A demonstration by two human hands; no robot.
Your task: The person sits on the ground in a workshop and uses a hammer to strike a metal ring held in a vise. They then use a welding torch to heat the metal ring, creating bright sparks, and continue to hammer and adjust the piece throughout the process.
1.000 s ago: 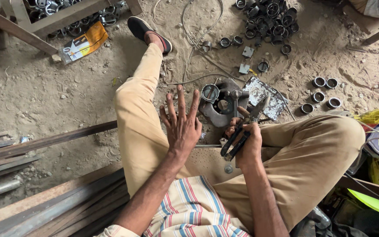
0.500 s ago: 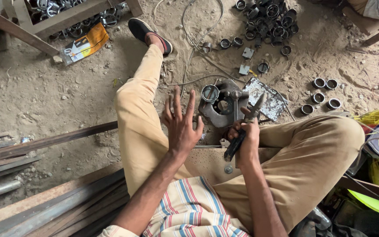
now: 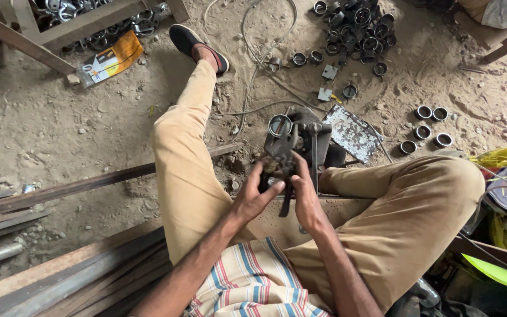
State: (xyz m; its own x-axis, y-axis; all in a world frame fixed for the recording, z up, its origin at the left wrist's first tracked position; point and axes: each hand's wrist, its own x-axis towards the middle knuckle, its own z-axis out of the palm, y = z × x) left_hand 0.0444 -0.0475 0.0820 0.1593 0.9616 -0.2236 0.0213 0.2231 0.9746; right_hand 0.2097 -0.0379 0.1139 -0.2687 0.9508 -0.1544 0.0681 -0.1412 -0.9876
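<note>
Dirt floor (image 3: 60, 135), scattered metal rings (image 3: 359, 26) — both hands' fingers (image 3: 274, 188) grasping pliers (image 3: 283, 170) at jig (image 3: 315, 144).

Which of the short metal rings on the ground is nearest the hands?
The lone ring seated on the dark metal jig, just above the left hand and right hand. The others lie on dirt farther off, four to the right.

Rings (image 3: 359, 26) behind clamp (image 3: 300, 141); bars (image 3: 60, 191) left.
</note>
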